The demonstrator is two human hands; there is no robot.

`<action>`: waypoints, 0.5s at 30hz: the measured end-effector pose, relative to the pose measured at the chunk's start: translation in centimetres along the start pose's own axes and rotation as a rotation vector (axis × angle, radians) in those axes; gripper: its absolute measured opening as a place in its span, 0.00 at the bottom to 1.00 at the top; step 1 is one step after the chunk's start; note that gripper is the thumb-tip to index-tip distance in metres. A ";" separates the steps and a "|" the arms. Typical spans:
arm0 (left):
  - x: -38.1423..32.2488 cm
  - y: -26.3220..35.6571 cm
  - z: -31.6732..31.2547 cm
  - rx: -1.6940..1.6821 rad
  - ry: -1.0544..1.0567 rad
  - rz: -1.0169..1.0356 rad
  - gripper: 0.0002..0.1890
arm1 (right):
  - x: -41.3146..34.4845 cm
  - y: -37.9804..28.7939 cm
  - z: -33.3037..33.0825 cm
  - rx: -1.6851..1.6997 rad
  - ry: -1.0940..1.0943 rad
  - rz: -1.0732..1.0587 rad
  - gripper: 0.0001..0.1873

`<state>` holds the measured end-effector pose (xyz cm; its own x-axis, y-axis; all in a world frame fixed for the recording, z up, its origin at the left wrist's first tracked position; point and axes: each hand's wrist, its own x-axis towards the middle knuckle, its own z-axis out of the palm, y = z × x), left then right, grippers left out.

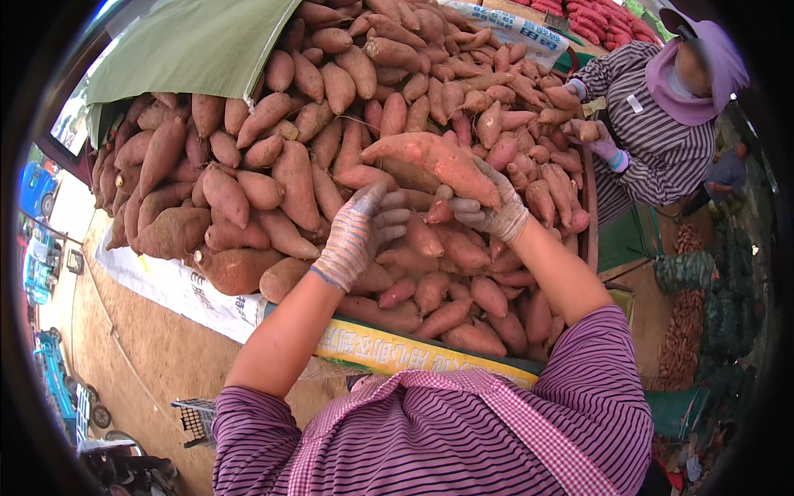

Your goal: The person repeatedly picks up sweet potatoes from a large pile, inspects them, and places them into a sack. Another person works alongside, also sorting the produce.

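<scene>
My right hand [496, 208], in a dirty whitish glove, grips one end of a large, long sweet potato [428, 158] held above the heap. A small sweet potato [439, 211] shows by its fingertips; whether the fingers hold it too cannot be told. Lower and to the left is my left hand [366, 232], in a striped glove with grey fingers. Its fingers are extended and slightly apart, with nothing visible in them. Beneath both hands lies a deep heap of loose sweet potatoes [291, 180], some with soil on them.
A green cover [192, 56] drapes the heap's far left. A yellow printed board [409, 353] edges it before me. At the right, a gloved co-worker [651, 124] handles sweet potatoes. White printed sacking [180, 291] hangs at left; a plastic crate [195, 418] stands below.
</scene>
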<state>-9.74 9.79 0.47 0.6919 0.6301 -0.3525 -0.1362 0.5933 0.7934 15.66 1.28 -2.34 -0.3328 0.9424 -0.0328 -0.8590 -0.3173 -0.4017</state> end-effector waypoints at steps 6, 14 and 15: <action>-0.4 0.3 1.0 -0.121 -0.208 0.209 0.27 | -0.6 3.4 1.3 0.156 -0.126 0.106 0.32; 0.8 0.0 0.0 0.005 0.202 0.254 0.22 | -1.0 3.5 -0.1 -0.547 0.033 0.017 0.25; 0.7 0.0 -0.8 0.014 0.229 0.240 0.22 | -1.0 4.5 2.4 -0.581 0.134 0.011 0.25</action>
<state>-9.84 10.64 -0.14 0.4639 0.8481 -0.2559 -0.2647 0.4083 0.8736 11.24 -1.29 -1.95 -0.2558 0.9566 -0.1397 -0.4900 -0.2529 -0.8342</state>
